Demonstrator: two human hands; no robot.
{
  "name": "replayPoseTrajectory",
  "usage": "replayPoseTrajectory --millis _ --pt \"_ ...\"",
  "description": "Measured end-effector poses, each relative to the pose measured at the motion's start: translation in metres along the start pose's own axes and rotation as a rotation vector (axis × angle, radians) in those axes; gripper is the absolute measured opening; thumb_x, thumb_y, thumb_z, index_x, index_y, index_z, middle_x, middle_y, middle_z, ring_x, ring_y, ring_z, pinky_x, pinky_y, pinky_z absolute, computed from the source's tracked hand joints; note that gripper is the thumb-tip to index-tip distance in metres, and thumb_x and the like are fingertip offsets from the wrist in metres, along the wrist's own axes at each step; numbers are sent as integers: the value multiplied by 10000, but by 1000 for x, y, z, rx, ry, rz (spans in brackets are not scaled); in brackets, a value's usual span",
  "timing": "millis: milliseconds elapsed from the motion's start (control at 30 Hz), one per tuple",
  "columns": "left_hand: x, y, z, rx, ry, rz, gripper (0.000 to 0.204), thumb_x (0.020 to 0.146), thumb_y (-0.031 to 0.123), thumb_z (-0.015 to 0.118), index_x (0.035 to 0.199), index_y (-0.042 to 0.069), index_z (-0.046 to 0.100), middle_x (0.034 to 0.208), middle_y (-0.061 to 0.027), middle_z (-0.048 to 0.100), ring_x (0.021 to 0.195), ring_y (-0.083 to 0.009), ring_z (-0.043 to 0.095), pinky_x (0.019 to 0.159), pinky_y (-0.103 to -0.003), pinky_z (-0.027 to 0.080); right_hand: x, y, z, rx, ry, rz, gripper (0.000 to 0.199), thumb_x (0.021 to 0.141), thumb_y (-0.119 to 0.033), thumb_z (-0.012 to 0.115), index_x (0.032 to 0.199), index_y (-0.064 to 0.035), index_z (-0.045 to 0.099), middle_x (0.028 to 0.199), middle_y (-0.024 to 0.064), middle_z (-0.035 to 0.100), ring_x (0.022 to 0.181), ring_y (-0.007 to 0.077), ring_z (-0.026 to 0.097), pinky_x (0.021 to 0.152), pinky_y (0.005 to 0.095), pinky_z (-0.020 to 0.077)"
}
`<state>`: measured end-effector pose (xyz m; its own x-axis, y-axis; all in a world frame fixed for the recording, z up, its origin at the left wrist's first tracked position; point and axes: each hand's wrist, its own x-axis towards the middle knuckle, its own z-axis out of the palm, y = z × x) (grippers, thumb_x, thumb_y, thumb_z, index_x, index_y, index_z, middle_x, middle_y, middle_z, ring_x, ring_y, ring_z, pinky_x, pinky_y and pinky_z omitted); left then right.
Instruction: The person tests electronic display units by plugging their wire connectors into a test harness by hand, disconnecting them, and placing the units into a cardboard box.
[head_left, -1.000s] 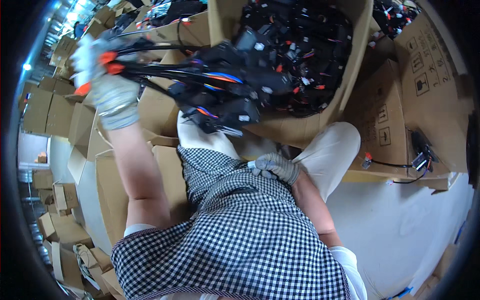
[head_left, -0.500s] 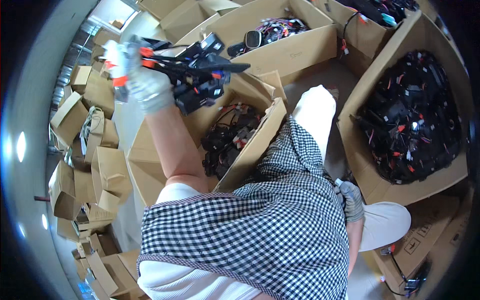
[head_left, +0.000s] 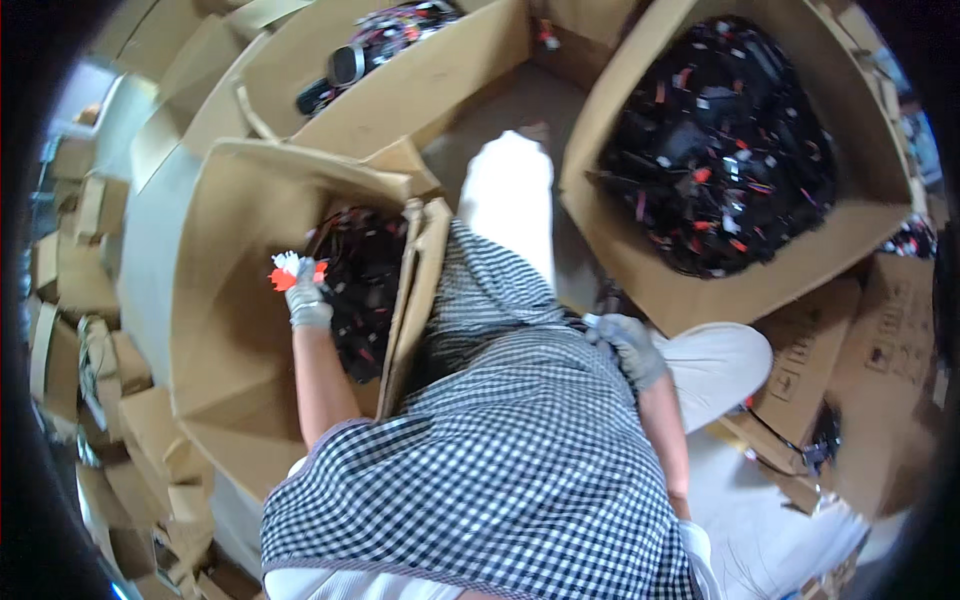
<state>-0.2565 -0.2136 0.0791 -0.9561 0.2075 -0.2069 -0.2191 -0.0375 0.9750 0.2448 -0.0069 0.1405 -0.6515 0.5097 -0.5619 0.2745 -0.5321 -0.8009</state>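
Observation:
My left hand, in a grey-white glove, is down inside the left cardboard box. Its fingers are closed round a bunch of red and white cable connectors. Right beside it lies a heap of black parts with cables; where the held cables join that heap is hard to see. Over my lap, next to my bent knee, is my gloved right hand. It is closed, and a small whitish piece shows at its fingertips; the rest of what it grips is hidden.
A large box at the right is full of black parts with coloured connectors. Another box at the back holds tangled wires and a mirror-like oval piece. Several cardboard boxes crowd the left. A cabled black part lies at lower right.
My left hand has come down from high at the left into the box, bringing the bunch of cabled black parts with it. The whole view has shifted, and more of my right hand shows.

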Motion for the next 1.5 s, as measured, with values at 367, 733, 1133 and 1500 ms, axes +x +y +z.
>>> replayPoseTrajectory --millis 367,733,1133,1500 --pt "-58 175 98 1417 -640 470 639 731 512 598 1187 69 541 1122 -185 586 1042 -318 553 899 -386 415 74 -49 -38 545 493 -164 300 897 -143 489 1191 -83 499 998 58 598 647 88 530 546 220 436" --pt "-116 243 297 961 -1043 1062 404 761 297 645 1077 52 589 947 -146 629 871 -317 597 798 -397 461 177 21 -157 -47 786 -365 455 848 -265 545 1236 -30 509 1121 91 561 1012 194 510 817 320 413" --pt "-175 18 427 1037 -1737 522 303 845 273 530 1025 35 581 1003 -162 606 944 -329 572 817 -364 450 159 2 -74 -228 888 -357 349 917 -289 394 1107 -58 575 1080 150 577 1004 316 530 883 396 382" --pt "-241 -98 346 511 -1484 -69 457 915 293 510 1260 5 427 1030 -74 593 932 -185 550 834 -292 438 126 22 6 -1018 499 31 269 817 -115 471 1057 -51 575 1074 213 578 973 343 573 794 447 469"
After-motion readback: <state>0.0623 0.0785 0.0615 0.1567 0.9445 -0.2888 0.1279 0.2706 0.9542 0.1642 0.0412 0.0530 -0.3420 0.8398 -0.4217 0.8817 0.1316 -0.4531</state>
